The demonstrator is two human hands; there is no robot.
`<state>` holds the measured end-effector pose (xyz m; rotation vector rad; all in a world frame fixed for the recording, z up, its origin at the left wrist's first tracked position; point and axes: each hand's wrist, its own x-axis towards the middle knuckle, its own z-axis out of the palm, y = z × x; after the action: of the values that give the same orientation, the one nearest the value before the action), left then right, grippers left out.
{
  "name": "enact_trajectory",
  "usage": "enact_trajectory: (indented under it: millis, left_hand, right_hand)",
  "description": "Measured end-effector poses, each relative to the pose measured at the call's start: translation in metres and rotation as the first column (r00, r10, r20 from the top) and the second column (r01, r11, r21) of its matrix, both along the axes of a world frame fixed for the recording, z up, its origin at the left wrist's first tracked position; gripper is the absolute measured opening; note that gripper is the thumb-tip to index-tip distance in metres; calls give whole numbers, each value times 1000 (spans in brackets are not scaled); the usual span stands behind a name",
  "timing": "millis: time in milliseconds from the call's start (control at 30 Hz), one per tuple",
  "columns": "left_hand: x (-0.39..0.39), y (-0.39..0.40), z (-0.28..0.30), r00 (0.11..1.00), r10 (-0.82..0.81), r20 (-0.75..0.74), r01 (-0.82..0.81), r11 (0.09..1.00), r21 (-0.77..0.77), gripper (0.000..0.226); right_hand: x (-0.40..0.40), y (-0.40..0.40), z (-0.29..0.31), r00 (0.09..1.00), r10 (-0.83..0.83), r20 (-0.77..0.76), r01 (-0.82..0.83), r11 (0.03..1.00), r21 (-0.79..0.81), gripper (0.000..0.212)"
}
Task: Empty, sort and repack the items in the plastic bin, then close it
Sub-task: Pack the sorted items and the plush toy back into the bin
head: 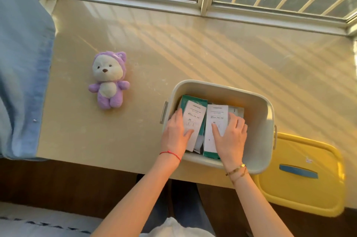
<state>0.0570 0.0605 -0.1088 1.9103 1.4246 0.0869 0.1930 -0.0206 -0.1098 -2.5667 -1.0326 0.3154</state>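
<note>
The rounded grey plastic bin (pixel 218 89) sits on the smooth beige table (pixel 135 43). Inside, the left hand (pixel 174 132) and right hand (pixel 230 136) press flat, fingers straight, on two glossy white-and-green packets (pixel 193 117). A yellow lid (pixel 309 188) lies beside it; a fuzzy purple plush (pixel 108 82) lies apart.

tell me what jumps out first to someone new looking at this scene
Two hands, left hand and right hand, press flat on white-and-green packets inside the open bin at the ledge's near edge. A purple plush toy lies face up to its left; the yellow lid rests to its right.
</note>
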Motion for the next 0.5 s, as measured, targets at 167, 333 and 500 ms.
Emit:
enact_trajectory:
  millis: [167,333,500]
  left_hand:
    - [-55,25,38,990,4,144,-52,943,329,39]
    - [-156,85,22,978,186,95,-208,900,382,29]
    - [-249,132,-9,969,239,-53,-205,910,360,27]
  right_hand:
    - [-45,62,27,970,216,-115,-165,924,344,34]
    - [-115,153,16,879,393,-270,-291,890,350,37]
    - [-178,241,-25,821,331,-465,-307,943,131,64]
